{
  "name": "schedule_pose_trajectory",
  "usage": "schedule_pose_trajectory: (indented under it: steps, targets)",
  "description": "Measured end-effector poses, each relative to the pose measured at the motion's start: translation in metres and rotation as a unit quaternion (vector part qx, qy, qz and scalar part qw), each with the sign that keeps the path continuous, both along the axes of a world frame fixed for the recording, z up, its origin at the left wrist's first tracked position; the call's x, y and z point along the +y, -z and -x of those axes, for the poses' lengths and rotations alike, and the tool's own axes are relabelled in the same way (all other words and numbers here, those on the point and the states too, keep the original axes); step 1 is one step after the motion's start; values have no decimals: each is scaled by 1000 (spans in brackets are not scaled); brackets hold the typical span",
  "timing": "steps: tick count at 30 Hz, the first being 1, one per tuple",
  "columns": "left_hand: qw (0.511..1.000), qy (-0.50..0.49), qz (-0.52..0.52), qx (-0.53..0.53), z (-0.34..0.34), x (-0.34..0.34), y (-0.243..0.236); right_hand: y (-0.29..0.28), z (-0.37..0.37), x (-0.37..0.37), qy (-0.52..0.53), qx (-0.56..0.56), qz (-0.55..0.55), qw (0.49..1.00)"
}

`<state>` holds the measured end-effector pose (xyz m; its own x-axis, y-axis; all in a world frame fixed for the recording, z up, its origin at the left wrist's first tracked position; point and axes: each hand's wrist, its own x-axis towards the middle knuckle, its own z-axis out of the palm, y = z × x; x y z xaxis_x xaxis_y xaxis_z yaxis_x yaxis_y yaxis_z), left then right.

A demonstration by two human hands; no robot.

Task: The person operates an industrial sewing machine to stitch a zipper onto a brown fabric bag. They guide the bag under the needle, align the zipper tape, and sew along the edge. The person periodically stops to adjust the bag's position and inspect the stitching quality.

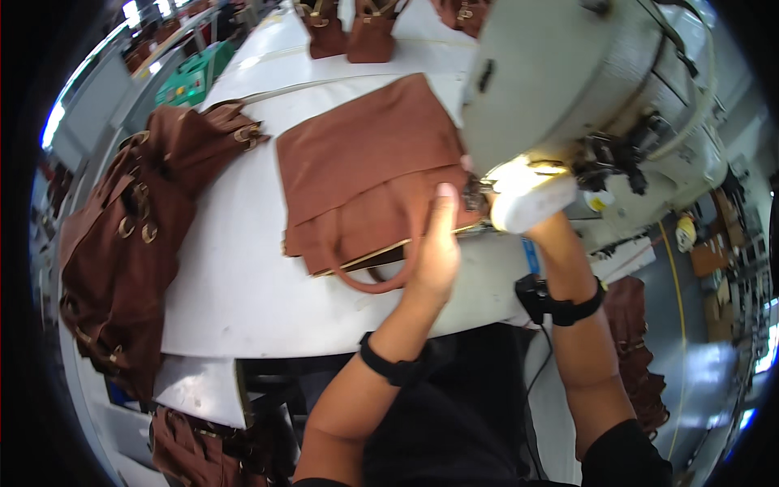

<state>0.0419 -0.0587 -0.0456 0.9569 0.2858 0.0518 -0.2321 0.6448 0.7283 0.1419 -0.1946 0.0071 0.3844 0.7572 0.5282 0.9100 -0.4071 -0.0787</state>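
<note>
A brown handbag [369,150] lies on the white table, its zipped opening and looped handle turned toward me. At the bag's right edge my left hand [439,258] grips it, the thumb on top and the other fingers hidden. The sewing machine [560,81] stands against that same edge. My right hand [531,203], in a white covering like a glove, is by the bag's right corner under the machine's bright lamp. Glare washes out its fingers, so what they hold does not show.
More brown bags [130,243] are heaped at the table's left edge. Small brown bags [372,36] stand at the far side. Below the table on the left lies another brown bag [191,450]. Brown pieces [629,325] hang at the right. A green case [195,75] sits far left.
</note>
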Motion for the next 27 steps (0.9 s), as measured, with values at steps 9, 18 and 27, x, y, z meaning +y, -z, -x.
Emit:
schedule_pose_trajectory:
  steps: [9,18,27]
  targets:
    - [999,11,-34,18,0,4,-5,-20,3,10,-53,86,-136,985]
    - [1000,-16,-2,-6,12,8,-19,-7,10,15,75,331,-214,916]
    - [997,-10,-68,22,0,5,-1,6,-10,5,-8,177,-130,976]
